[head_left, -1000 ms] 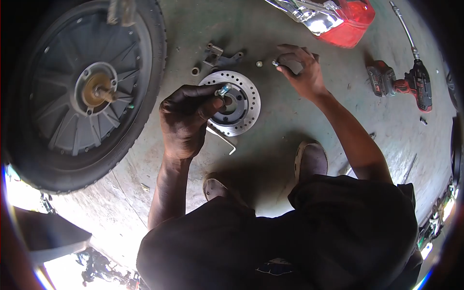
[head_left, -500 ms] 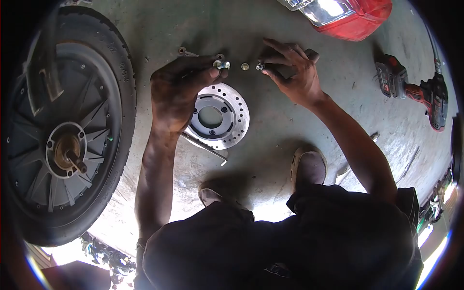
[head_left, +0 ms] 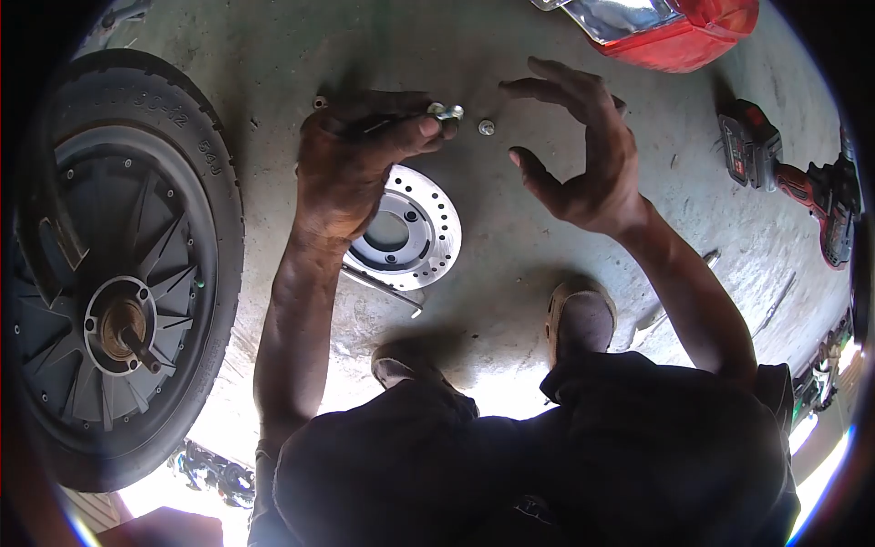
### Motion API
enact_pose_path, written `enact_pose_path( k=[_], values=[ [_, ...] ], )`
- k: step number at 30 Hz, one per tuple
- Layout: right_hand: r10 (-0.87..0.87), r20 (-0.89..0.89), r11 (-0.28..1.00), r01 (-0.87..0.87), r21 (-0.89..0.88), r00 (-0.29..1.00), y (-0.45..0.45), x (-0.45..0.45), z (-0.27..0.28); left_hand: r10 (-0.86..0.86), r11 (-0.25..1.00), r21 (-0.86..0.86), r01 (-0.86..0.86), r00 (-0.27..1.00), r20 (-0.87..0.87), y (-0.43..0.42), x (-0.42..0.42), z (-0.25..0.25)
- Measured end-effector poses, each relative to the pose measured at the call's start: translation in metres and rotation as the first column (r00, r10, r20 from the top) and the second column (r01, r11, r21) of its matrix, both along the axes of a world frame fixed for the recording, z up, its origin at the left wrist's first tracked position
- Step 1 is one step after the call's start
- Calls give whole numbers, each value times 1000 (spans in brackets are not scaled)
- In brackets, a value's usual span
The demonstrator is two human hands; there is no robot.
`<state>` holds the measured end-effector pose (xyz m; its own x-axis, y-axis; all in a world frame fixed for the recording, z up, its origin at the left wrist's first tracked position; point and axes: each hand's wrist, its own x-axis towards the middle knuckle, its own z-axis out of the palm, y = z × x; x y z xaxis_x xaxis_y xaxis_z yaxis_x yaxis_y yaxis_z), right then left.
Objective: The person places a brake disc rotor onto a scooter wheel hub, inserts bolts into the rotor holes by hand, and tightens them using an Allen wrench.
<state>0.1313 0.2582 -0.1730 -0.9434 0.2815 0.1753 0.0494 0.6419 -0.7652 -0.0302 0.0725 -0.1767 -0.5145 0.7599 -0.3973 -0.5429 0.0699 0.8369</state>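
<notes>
My left hand (head_left: 351, 155) is closed, with several small shiny bolts (head_left: 445, 111) pinched between its thumb and fingers. To the right, my right hand (head_left: 592, 155) is open, fingers and thumb spread apart with nothing visible between them. A single bolt (head_left: 486, 128) is on the floor between the two hands. Below my left hand lies a drilled brake disc (head_left: 439, 223), partly covered by that hand and wrist. An L-shaped hex key (head_left: 387, 294) lies along the disc's lower edge.
A wheel with a black tyre (head_left: 214, 237) and a protruding axle (head_left: 137, 346) fills the left side. A cordless power tool (head_left: 802, 182) lies at the right. A red and silver object (head_left: 674, 41) sits at the top right. My shoes (head_left: 583, 314) are on the floor below.
My right hand has spread from a pinch and moved right, and the small metal piece no longer shows in its fingers. My left hand has shifted slightly right, still holding bolts.
</notes>
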Motion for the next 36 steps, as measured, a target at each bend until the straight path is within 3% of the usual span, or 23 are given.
enact_pose_path(
  k=[4,8,12,14,18,20,22,27,29,33,36],
  values=[
    [3,-140,987,-26,-159,990,-2,-8,15,-26,999,42,22,994,106,9,14,4],
    [-11,-145,957,-32,-288,989,-1,-10,21,2,999,49,-13,975,221,16,25,7],
    [30,-85,979,-47,-199,996,4,-4,24,-21,998,57,6,967,254,19,36,9],
    [41,-56,983,-51,-179,998,5,1,24,-30,994,-104,45,989,145,22,43,17],
    [56,-11,972,-57,-229,998,2,16,19,-15,997,-74,27,988,151,20,58,15],
    [38,16,974,-33,-226,999,3,21,16,-25,980,-190,57,986,166,20,63,19],
    [106,-32,985,-110,-134,994,5,24,13,-31,972,-225,69,985,169,21,67,20],
    [88,-39,996,-89,-22,995,7,24,-4,-33,916,-393,83,991,131,21,68,31],
    [62,-55,995,-58,76,997,8,22,-18,53,932,-356,-68,997,-54,11,69,33],
    [2,-62,970,13,243,998,5,19,-46,60,900,-419,-121,986,-155,-16,56,42],
    [-9,-29,959,16,281,1000,-1,22,-49,160,907,-346,-238,958,-239,-43,55,44]
  ],
)
